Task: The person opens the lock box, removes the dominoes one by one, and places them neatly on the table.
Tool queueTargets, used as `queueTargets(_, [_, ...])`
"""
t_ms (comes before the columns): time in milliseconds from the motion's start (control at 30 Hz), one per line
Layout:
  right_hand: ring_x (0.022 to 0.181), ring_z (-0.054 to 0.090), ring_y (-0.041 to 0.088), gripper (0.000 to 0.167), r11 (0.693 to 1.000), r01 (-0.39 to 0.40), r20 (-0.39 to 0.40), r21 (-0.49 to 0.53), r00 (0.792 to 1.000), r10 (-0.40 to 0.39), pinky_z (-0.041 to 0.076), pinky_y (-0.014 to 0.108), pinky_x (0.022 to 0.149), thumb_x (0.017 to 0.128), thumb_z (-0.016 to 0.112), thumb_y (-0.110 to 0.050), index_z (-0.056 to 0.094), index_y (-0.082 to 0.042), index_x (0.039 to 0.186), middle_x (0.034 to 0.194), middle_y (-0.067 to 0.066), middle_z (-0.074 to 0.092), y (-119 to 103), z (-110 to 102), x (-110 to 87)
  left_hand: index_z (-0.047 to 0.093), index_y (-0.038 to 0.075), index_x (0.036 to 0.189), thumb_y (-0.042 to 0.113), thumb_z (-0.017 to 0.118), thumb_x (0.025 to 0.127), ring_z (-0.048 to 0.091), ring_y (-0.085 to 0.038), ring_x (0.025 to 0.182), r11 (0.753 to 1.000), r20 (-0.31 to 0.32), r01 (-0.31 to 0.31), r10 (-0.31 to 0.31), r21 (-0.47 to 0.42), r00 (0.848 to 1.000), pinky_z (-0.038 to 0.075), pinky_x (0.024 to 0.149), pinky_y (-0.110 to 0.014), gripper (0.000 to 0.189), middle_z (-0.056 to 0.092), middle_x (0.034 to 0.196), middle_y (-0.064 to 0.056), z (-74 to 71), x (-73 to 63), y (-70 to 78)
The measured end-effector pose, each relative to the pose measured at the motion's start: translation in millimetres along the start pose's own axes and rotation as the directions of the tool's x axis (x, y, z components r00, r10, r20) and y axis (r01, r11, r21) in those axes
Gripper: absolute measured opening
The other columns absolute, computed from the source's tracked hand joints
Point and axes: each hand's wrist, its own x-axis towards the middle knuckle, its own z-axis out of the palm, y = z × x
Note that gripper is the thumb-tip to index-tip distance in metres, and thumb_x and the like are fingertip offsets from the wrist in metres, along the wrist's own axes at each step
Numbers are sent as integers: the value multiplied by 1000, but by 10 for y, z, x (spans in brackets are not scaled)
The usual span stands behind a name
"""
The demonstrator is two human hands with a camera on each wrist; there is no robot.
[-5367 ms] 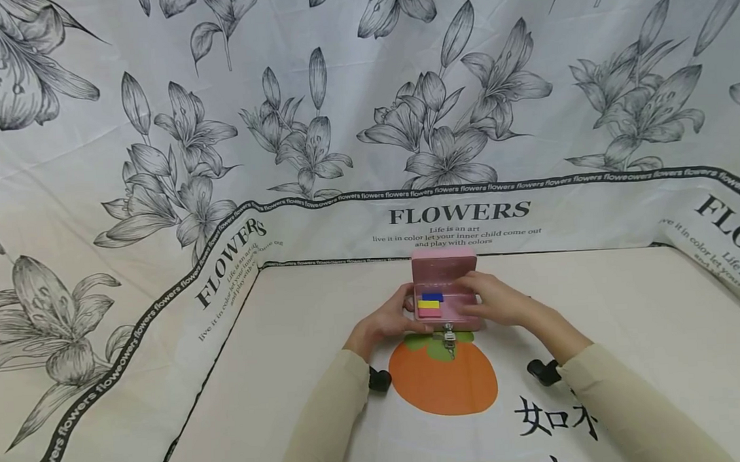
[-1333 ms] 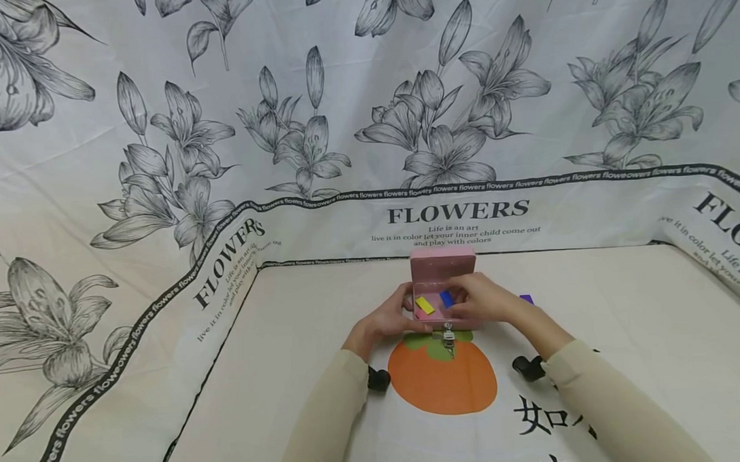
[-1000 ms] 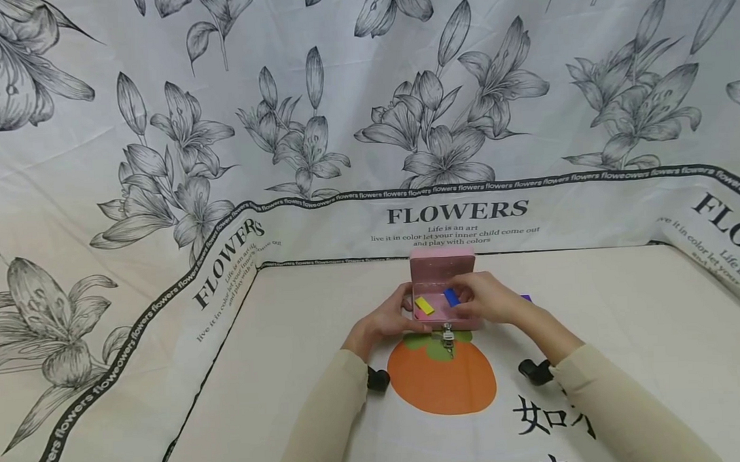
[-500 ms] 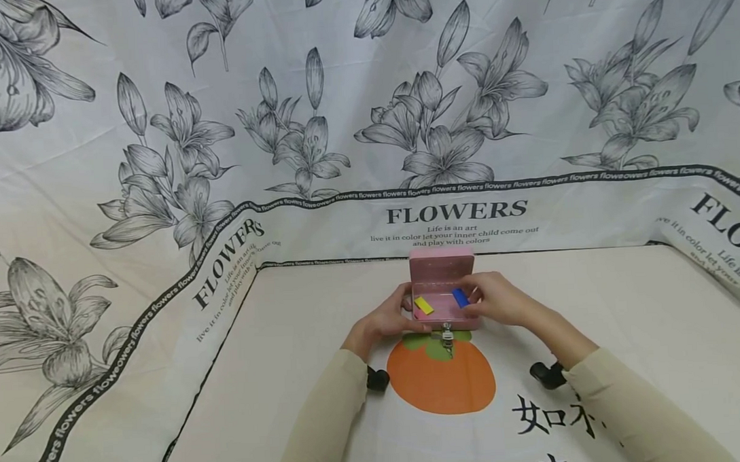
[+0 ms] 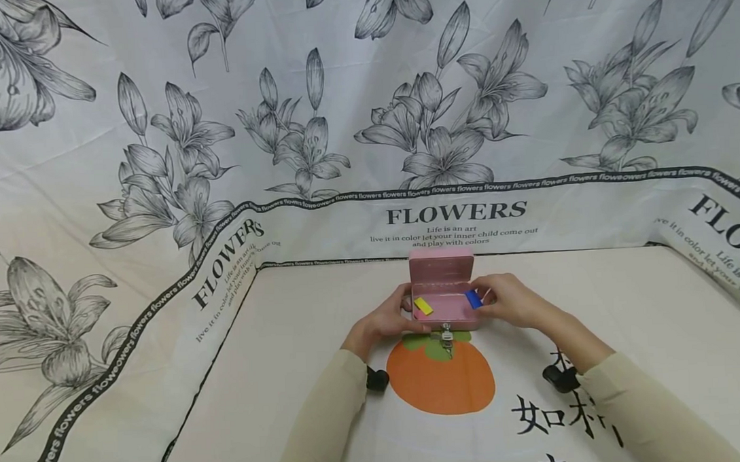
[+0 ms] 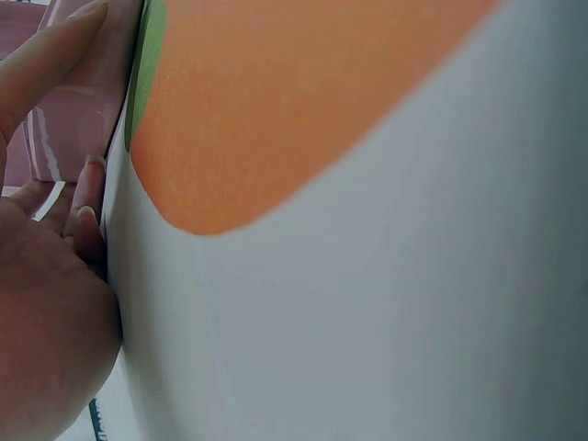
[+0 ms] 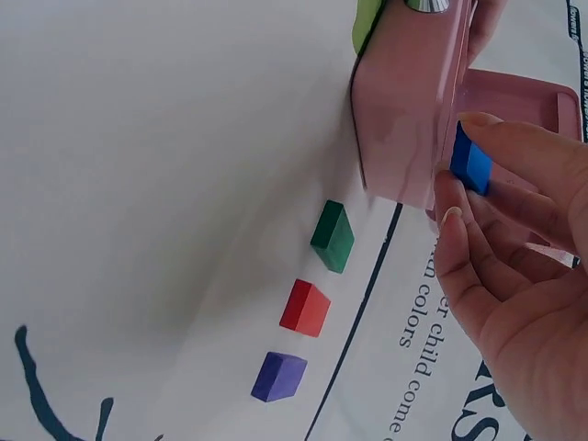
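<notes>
A pink box (image 5: 441, 268) stands on the table with its lid raised and a small lock with a key (image 5: 447, 337) hanging at its front. My left hand (image 5: 385, 321) holds its left side, thumb along the front. My right hand (image 5: 512, 301) pinches a blue block (image 7: 471, 163) between thumb and fingers, at the box's right rim. Inside the box, at the left, a yellow block (image 5: 423, 306) lies slanted by a pink block (image 5: 418, 315), which is partly hidden.
In the right wrist view, a green block (image 7: 333, 236), a red block (image 7: 305, 309) and a purple block (image 7: 279, 377) stand in a row on the cloth right of the box. A flower-printed curtain (image 5: 321, 226) rises behind. An orange fruit print (image 5: 440, 381) lies in front.
Earlier the blue block lay in the box; my right hand has gripped it and carried it right to the rim. The yellow block has turned slantwise. My left hand stays put.
</notes>
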Motion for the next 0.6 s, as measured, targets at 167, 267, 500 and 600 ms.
queueTargets(167, [83, 63, 21, 36, 1000, -19, -2, -8, 1000, 19, 55, 36, 75, 84, 81, -2, 68, 7, 116, 98, 11, 70, 29, -17, -37, 33, 20, 155, 17, 91, 78, 49, -19, 104, 1000, 1, -1, 1, 3, 1000, 39, 94, -36, 97, 53, 116, -2, -1, 7, -9])
queueTargets(267, [83, 62, 20, 36, 1000, -28, -1, -10, 1000, 28, 54, 34, 74, 84, 81, -2, 68, 6, 116, 97, 9, 70, 46, -27, -54, 32, 20, 156, 17, 91, 78, 49, -19, 104, 1000, 1, 0, 0, 8, 1000, 39, 94, -36, 97, 53, 116, -2, -3, 7, -8])
queueTargets(500, [82, 62, 19, 39, 999, -44, 0, -7, 999, 44, 54, 32, 72, 85, 81, -4, 66, 9, 118, 94, 9, 69, 53, -79, -114, 33, 21, 155, 17, 91, 78, 50, -19, 104, 1000, -2, -2, 2, -3, 1000, 39, 94, -37, 97, 54, 115, -3, -7, 3, -6])
queueTargets(600, [83, 61, 19, 40, 999, -51, -4, -17, 999, 51, 54, 34, 73, 85, 82, -6, 66, 8, 119, 95, 9, 69, 57, -103, -147, 33, 21, 155, 18, 91, 78, 50, -19, 104, 1000, -3, -2, 2, 0, 1000, 39, 94, -36, 97, 54, 115, -2, -7, 7, -10])
